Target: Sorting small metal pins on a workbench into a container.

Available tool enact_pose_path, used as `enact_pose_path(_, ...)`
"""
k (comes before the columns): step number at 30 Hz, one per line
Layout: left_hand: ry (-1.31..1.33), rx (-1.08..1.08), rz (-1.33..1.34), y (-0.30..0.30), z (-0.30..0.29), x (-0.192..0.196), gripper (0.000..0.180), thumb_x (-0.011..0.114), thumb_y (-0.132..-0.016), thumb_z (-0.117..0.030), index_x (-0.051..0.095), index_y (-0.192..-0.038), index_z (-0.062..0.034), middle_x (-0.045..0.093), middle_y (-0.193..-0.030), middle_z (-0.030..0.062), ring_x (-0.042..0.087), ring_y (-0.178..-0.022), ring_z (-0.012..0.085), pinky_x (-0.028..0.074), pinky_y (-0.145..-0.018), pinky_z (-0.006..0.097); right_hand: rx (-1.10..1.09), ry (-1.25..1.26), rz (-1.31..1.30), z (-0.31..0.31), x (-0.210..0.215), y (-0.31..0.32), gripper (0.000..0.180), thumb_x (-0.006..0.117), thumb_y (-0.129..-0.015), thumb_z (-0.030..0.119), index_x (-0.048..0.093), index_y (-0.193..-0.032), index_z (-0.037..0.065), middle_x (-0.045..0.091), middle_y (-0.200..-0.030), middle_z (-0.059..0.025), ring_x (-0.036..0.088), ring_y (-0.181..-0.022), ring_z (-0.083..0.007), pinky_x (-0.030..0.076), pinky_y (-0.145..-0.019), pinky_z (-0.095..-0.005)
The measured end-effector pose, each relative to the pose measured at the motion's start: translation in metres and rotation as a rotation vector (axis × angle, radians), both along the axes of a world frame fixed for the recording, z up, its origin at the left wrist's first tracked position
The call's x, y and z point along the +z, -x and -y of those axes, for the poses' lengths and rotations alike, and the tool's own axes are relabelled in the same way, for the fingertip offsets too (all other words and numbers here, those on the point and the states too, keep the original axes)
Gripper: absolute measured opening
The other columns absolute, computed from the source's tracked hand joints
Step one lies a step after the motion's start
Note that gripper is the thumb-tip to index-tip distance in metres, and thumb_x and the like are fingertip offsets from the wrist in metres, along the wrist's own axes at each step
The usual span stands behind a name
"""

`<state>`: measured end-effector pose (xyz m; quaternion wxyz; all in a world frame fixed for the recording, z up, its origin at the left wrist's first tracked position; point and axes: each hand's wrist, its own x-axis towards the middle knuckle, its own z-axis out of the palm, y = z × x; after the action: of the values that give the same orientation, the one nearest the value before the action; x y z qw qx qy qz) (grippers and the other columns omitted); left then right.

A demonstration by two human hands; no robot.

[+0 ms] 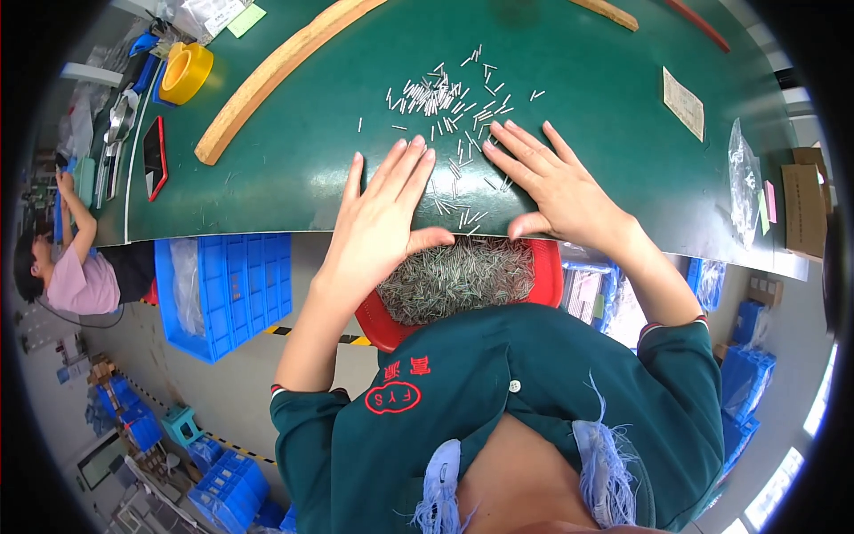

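Observation:
My left hand lies flat on the green table with its fingers stretched forward, beside loose metal pins. Across from it, my right hand rests with fingers spread, its fingertips by the right side of the pins. Between the two hands a trail of thin silvery pins runs toward the table's near edge. Farther back the pins form a denser pile. Below that edge, against my body, a red tub is filled with many more pins. Neither hand grips anything.
A long wooden strip curves across the table's left side, near a red-edged phone and yellow tape. A paper slip and a plastic bag lie right. A blue crate stands below; another person works far left.

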<state>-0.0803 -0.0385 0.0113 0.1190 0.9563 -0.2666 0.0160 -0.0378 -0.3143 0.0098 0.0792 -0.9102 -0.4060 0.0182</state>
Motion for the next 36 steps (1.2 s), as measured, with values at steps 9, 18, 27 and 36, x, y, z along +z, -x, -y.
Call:
enact_pose_path(9,0.056,-0.079,0.058,-0.007,0.024,-0.001,0.099,0.061,-0.072,-0.066,0.041,-0.146,-0.0032,0.04,-0.153,0.0093,0.036,-0.142,0.025,0.023,-0.115,0.058,0.018,-0.118,0.037,-0.013,-0.001,-0.008,0.101,0.044,-0.076,0.077,0.034,-0.152,0.012,0.029,-0.158,-0.0133,0.025,-0.148,-0.0279,0.016,-0.12,-0.0524)
enact_pose_path(18,0.076,-0.105,-0.097,0.016,0.011,0.008,0.102,0.055,-0.07,-0.071,0.039,-0.148,-0.0076,0.037,-0.155,0.0082,0.033,-0.145,0.0274,0.016,-0.118,0.057,-0.05,-0.083,-0.048,0.005,0.003,0.006,0.11,0.043,-0.068,0.08,0.029,-0.154,0.012,0.027,-0.159,-0.0144,0.024,-0.148,-0.0294,0.015,-0.121,-0.0515)
enact_pose_path(27,0.002,-0.054,0.178,-0.026,0.028,0.0,0.082,0.062,-0.076,-0.064,0.057,-0.135,-0.0069,0.045,-0.149,0.0074,0.035,-0.143,0.0255,0.019,-0.113,0.065,-0.091,-0.129,-0.031,0.002,-0.001,-0.001,0.111,0.039,-0.07,0.082,0.026,-0.155,0.013,0.025,-0.16,-0.0142,0.021,-0.149,-0.0311,0.013,-0.121,-0.0515)
enact_pose_path(36,0.024,0.458,0.478,-0.029,-0.096,0.013,0.012,0.069,-0.089,-0.02,0.06,-0.095,-0.0121,0.062,-0.125,0.0022,0.048,-0.133,0.0243,0.024,-0.114,0.056,-0.226,-0.125,0.026,0.042,0.008,-0.009,0.097,0.045,-0.081,0.074,0.028,-0.154,0.012,0.027,-0.158,-0.0166,0.024,-0.148,-0.0317,0.016,-0.121,-0.0482)
